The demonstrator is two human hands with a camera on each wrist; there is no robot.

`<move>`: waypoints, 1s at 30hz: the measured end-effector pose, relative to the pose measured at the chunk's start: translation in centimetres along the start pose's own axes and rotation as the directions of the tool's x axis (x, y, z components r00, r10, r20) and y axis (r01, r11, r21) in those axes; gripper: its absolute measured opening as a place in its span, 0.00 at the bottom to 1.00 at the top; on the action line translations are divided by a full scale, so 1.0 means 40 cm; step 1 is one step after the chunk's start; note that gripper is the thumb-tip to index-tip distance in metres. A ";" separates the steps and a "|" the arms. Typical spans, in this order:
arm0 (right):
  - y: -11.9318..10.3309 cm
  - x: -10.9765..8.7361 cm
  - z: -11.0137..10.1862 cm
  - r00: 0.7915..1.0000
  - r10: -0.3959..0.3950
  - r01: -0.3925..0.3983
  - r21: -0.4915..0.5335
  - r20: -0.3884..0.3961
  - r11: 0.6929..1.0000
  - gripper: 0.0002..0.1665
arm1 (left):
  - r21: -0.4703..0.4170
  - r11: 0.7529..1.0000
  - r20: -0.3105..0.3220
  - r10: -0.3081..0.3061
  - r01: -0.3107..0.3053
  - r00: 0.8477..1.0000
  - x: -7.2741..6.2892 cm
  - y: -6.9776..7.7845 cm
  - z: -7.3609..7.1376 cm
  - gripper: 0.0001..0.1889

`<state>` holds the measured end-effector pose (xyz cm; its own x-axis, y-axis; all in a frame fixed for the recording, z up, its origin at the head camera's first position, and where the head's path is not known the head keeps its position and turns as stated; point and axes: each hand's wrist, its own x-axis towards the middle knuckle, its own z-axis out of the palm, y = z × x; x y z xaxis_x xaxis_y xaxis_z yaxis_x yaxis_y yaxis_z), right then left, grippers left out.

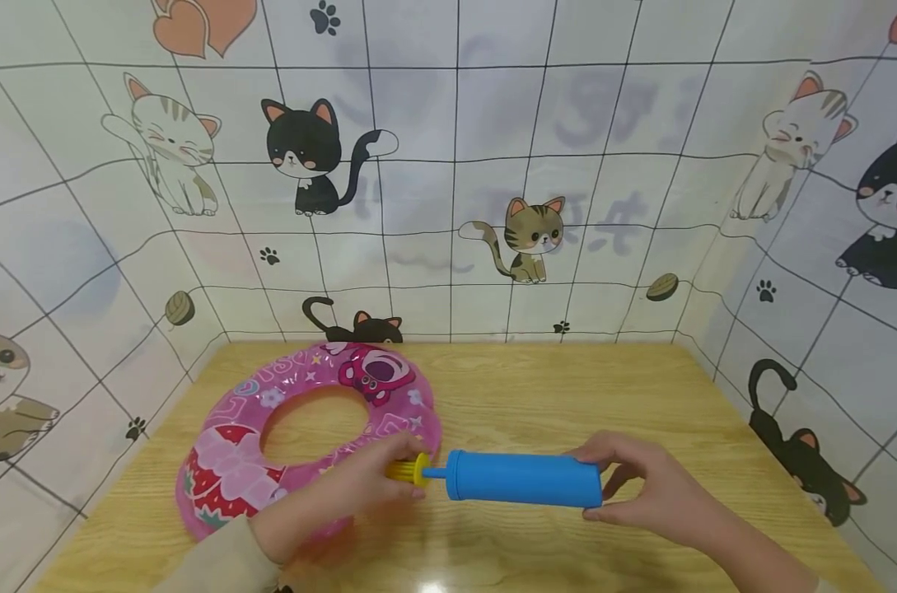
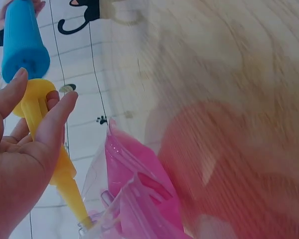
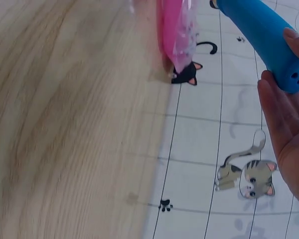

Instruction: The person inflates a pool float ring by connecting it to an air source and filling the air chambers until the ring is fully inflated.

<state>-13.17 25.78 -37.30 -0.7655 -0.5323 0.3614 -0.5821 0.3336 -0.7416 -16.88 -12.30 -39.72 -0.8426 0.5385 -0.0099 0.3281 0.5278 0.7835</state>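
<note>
A hand pump with a blue barrel (image 1: 525, 478) lies level above the table, a thin blue rod (image 1: 435, 473) joining it to a yellow end (image 1: 422, 469). My left hand (image 1: 370, 479) grips the yellow part between thumb and fingers. In the left wrist view, its tapered yellow nozzle (image 2: 72, 196) meets a clear valve (image 2: 84, 226) on the pink swim ring (image 1: 218, 449); how deep it sits I cannot tell. My right hand (image 1: 644, 492) holds the barrel's far end by thumb and fingertips, beside the small holes in its end face (image 3: 298, 78). The ring's right side is partly behind my left hand.
The pink ring covers the left part of the wooden table (image 1: 567, 387). Walls with a cat-print covering (image 1: 418, 247) rise at the back and both sides. A bright reflection shows near the table's front edge.
</note>
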 end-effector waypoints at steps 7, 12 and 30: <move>0.001 -0.035 -0.060 0.999 -0.017 0.016 -0.051 -0.027 0.999 0.33 | -0.041 0.999 -0.008 -0.034 0.034 0.999 -0.014 -0.022 -0.032 0.21; -0.001 -0.057 -0.091 0.998 -0.019 0.015 -0.075 -0.059 0.997 0.35 | -0.042 0.999 -0.014 -0.027 0.027 1.000 -0.024 -0.041 -0.049 0.22; 0.002 -0.057 -0.061 0.996 0.062 -0.064 -0.035 -0.071 0.997 0.32 | 0.004 1.000 0.006 -0.002 0.002 1.000 -0.025 -0.033 -0.030 0.20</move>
<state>-12.12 28.92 -36.80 -0.8175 -0.4542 0.3541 -0.5409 0.3945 -0.7428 -16.99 -14.31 -39.98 -0.8407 0.5414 -0.0153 0.3281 0.5316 0.7809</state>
